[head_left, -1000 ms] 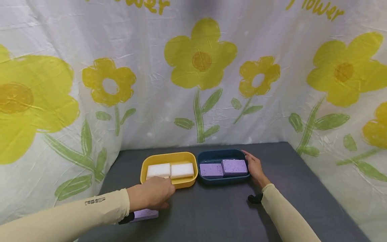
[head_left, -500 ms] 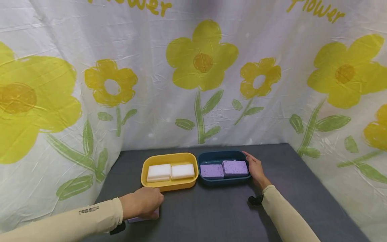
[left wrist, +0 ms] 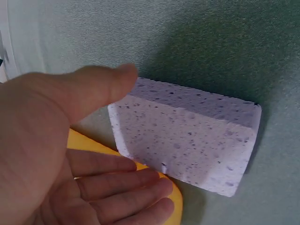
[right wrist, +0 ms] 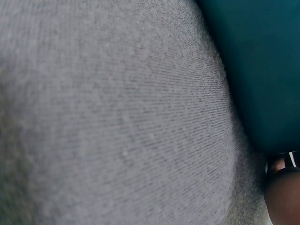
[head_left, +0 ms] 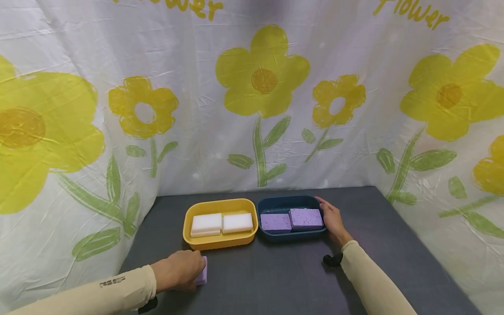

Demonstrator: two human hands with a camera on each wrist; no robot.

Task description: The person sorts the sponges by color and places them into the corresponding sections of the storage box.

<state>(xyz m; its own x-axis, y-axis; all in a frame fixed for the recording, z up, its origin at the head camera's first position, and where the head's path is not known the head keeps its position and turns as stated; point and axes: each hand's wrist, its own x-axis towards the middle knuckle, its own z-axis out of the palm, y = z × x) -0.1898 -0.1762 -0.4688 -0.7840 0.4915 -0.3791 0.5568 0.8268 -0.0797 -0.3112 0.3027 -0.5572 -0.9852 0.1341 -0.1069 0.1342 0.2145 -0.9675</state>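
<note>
My left hand point(head_left: 181, 269) is low over a purple, pitted sponge point(left wrist: 183, 140) lying on the dark cloth. In the left wrist view the thumb overlaps one corner of the sponge, and the loosely extended fingers lie along its opposite edge. The head view shows just one end of this sponge beside the hand. My right hand point(head_left: 334, 221) rests against the right end of the navy blue bin point(head_left: 291, 237), its fingers along the outer wall. Inside that bin sit two purple sponges point(head_left: 275, 222), side by side.
A yellow bin point(head_left: 220, 245) stands directly left of the blue one, with white sponges point(head_left: 237, 222) in it. Dark cloth point(head_left: 275, 280) covers the table. Behind and at both sides hangs a white curtain point(head_left: 197, 148) with yellow flowers.
My left hand has moved back and left from the yellow bin's front edge to the purple sponge on the cloth, which has turned. The right hand stays at the blue bin.
</note>
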